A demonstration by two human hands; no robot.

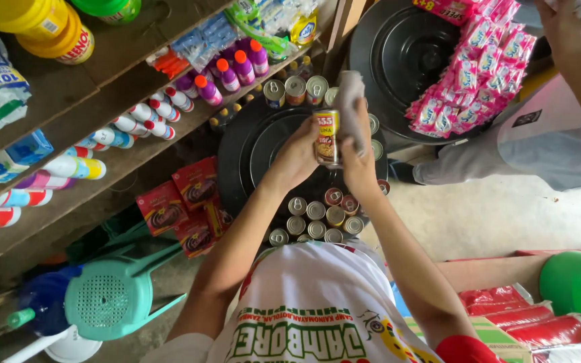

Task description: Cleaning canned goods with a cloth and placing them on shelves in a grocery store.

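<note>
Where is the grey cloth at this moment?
In the head view, the grey cloth is in the right hand, pressed against the can held by the left hand, above the black lid.

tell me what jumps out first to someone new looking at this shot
At centre, the left hand holds a small yellow-and-red labelled tin can while the right hand presses a grey cloth on it, above a round black lid. Pink sachet strips hang upper right.
</note>
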